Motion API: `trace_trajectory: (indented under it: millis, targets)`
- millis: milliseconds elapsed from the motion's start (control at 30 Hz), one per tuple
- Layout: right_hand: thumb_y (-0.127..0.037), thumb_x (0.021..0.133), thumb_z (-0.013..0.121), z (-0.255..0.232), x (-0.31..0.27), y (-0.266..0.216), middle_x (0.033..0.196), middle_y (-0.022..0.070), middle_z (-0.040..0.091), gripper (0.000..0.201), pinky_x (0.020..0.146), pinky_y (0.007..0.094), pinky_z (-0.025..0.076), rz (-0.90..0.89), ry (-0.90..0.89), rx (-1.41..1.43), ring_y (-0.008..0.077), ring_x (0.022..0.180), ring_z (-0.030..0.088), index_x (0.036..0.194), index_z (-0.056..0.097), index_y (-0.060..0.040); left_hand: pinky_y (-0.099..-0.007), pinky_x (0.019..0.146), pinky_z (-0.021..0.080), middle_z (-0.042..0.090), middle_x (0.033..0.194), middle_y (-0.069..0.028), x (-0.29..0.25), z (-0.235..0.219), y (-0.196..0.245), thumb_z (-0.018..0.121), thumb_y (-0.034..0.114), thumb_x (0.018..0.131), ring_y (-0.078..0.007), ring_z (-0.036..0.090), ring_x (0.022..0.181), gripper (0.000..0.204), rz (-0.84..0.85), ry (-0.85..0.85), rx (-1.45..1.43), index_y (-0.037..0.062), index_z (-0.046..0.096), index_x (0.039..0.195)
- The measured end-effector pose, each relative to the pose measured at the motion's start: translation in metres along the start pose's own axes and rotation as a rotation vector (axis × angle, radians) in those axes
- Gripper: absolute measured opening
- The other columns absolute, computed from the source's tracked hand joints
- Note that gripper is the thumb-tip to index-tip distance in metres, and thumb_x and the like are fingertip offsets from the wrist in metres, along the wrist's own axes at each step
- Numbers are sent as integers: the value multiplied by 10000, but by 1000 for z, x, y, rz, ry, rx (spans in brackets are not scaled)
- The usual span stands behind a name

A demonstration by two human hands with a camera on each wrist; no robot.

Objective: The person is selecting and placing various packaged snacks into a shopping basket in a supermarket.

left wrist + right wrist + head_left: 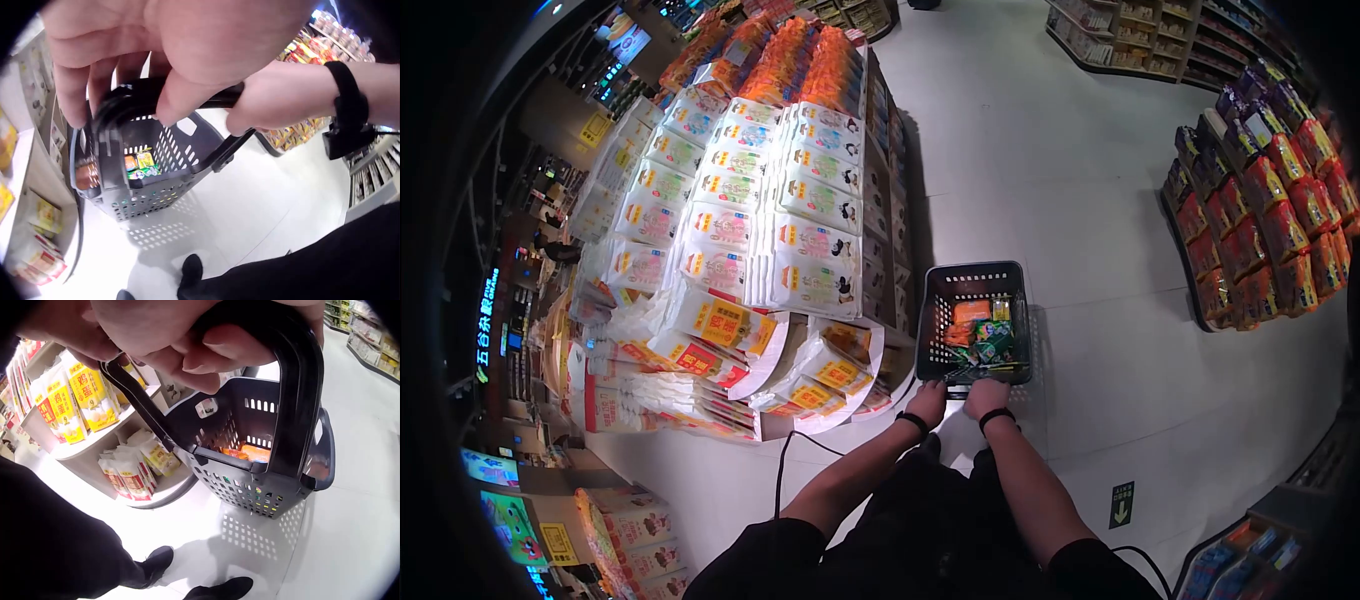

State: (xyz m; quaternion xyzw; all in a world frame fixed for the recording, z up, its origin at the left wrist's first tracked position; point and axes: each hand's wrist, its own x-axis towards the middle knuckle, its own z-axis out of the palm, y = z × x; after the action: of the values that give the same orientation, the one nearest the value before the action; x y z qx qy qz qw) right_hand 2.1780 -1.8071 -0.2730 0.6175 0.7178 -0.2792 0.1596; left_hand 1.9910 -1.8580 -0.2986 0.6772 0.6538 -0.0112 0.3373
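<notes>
A dark grey shopping basket with perforated walls hangs in front of my body. My left hand grips the left part of its black handle, with thumb and fingers wrapped over the bar in the left wrist view. Beside it, my right hand holds the same handle, fingers curled round it in the right wrist view. Inside the basket lie green packets, an orange packet and a yellow packet. Each wrist wears a black strap.
Close on the left stands a curved display stacked with white and yellow bags. A stand of red and purple packages is at the right. Pale floor runs between them. A black cable loops near the left arm.
</notes>
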Motion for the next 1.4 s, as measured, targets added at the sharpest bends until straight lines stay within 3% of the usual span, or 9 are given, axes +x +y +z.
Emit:
trace_trajectory:
  millis: [67, 100, 133, 467, 767, 1000, 1100, 1200, 1400]
  targets:
    - [-280, 880, 730, -8, 26, 1, 1084, 104, 839, 227, 931, 473, 591, -21, 39, 5, 299, 1024, 809, 1015, 862, -153, -641, 1177, 453, 479, 1596, -253, 12, -3, 22, 725, 253, 973, -549, 408, 1494, 550, 5, 79, 82, 28, 555, 1445]
    - [-299, 875, 750, -18, 33, 2, 1073, 101, 839, 214, 878, 455, 608, -62, 30, -28, 296, 1002, 811, 996, 860, -161, -695, 1262, 303, 314, 1696, -315, 40, 29, 6, 804, 358, 923, -623, 233, 1559, 781, -47, 63, 144, -2, 469, 1530]
    - [-307, 865, 770, -26, 39, 3, 1065, 110, 838, 213, 856, 453, 617, -69, 45, -19, 291, 995, 813, 991, 858, -160, -691, 1282, 258, 276, 1680, -390, 45, 17, 22, 801, 385, 929, -659, 222, 1551, 836, -102, 100, 95, -27, 421, 1549]
    - [-295, 845, 776, -97, 124, -14, 985, 150, 830, 213, 850, 447, 650, -89, 61, -16, 330, 946, 818, 926, 861, -118, -659, 1225, 353, 318, 1604, -396, 127, -71, 16, 774, 427, 940, -626, 342, 1475, 757, -52, 24, -13, 26, 470, 1505]
    - [-227, 819, 756, -179, 224, -24, 993, 185, 822, 218, 890, 478, 642, -42, 28, -53, 370, 979, 805, 951, 857, -86, -691, 1164, 430, 349, 1639, -272, 232, -143, 22, 824, 377, 888, -487, 327, 1559, 777, -99, 1, 7, 80, 465, 1510]
    - [-220, 833, 742, -228, 313, -34, 1055, 177, 822, 242, 921, 482, 635, 5, 24, -190, 365, 1010, 801, 1007, 858, -99, -717, 1156, 422, 359, 1620, -277, 317, -201, 19, 815, 369, 885, -497, 346, 1540, 750, -85, -8, -40, 66, 478, 1483]
    - [-244, 867, 738, -245, 355, -31, 1111, 167, 824, 257, 1141, 588, 502, 37, -44, -132, 357, 1118, 782, 1050, 855, -105, -737, 1150, 416, 372, 1631, -259, 354, -224, 21, 798, 307, 890, -493, 366, 1534, 671, -106, -19, -59, 93, 508, 1456]
    - [-234, 865, 732, -261, 395, -25, 1116, 168, 823, 254, 1135, 579, 513, 59, -38, -127, 357, 1108, 786, 1047, 856, -106, -731, 1145, 428, 377, 1633, -261, 387, -242, 24, 779, 270, 899, -491, 381, 1530, 625, -97, 36, -62, 88, 521, 1438]
    - [-250, 853, 737, -335, 454, -42, 1035, 144, 829, 228, 941, 508, 589, -23, -7, -160, 346, 991, 802, 999, 859, -124, -692, 1114, 473, 427, 1544, -235, 465, -297, 19, 801, 295, 884, -468, 438, 1453, 638, -85, 69, -22, 79, 514, 1410]
